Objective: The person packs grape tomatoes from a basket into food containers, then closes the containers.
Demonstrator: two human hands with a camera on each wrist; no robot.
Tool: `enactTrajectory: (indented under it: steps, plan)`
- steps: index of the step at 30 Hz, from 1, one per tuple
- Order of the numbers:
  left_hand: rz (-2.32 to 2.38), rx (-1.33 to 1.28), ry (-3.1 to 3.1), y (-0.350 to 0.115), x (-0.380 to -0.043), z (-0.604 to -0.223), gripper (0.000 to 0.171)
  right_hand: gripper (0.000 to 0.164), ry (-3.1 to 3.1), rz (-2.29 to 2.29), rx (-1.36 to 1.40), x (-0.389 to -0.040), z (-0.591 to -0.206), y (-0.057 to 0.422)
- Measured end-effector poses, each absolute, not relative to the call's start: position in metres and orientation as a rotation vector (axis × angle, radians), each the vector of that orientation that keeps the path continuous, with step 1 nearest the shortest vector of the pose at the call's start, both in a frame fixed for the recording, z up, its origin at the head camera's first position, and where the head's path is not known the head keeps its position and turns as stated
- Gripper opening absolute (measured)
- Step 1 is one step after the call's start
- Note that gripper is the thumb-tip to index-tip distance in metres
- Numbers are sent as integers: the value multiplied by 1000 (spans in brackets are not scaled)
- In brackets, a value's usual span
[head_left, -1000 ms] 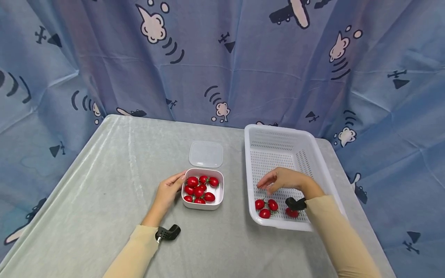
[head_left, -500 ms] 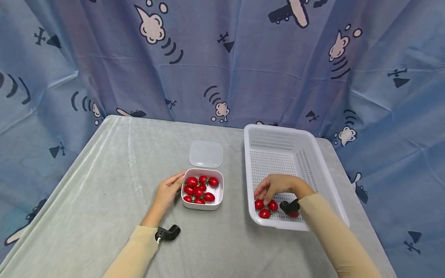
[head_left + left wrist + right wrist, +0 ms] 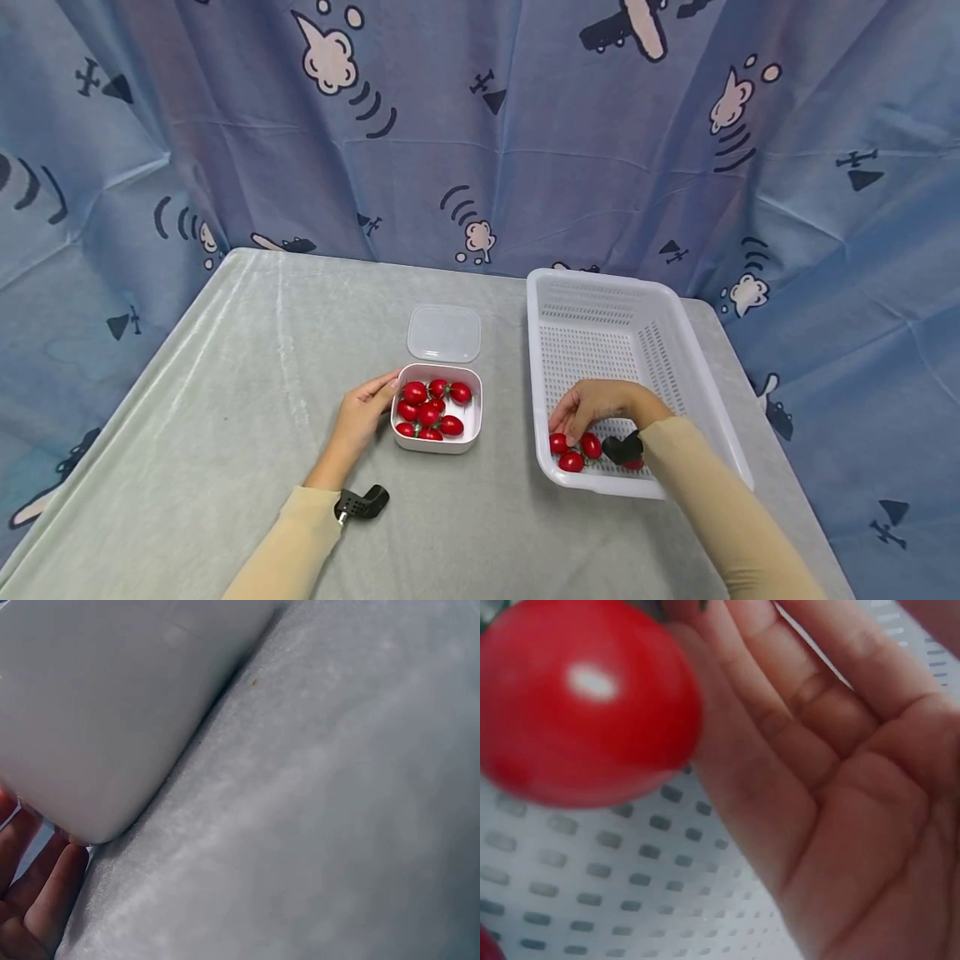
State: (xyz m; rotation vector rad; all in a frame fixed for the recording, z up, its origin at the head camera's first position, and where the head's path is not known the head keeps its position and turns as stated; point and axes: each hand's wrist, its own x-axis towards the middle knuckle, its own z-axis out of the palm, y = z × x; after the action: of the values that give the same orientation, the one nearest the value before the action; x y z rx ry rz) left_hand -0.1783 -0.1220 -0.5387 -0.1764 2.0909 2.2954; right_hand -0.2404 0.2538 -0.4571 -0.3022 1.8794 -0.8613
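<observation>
My left hand (image 3: 358,421) rests at the left corner of a small white box (image 3: 437,447), thumb near its rim. Its fingers (image 3: 56,889) touch the box's lower corner in the left wrist view. Several red cherry tomatoes (image 3: 429,414) lie inside the box. Over in a white perforated basket (image 3: 534,375), my right hand (image 3: 603,402) reaches down and pinches a cherry tomato (image 3: 558,444) between thumb and fingers. Beside the thumb sits another tomato (image 3: 585,705), large in the right wrist view. A third tomato (image 3: 572,462) lies nearer the front wall; one more is partly hidden under the wrist camera.
A translucent lid (image 3: 444,333) lies flat on the grey cloth-covered table (image 3: 300,333), behind the box. The basket's high walls surround the right hand. A blue patterned curtain (image 3: 420,150) hangs behind the table's far edge.
My right hand has moved down and toward the front left of the basket, and its fingers have closed in on a tomato there. The left hand and the box have not moved.
</observation>
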Motion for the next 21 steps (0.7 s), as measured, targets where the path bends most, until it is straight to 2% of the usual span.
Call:
enactTrajectory:
  steps: [10, 21]
  plan:
    - [2290, -179, 2107, -122, -178, -538, 35, 17, 1951, -738, -377, -239, -454, 241]
    - [2279, -186, 2117, -122, -177, -537, 35, 14, 2036, -588, -397, -234, -448, 228]
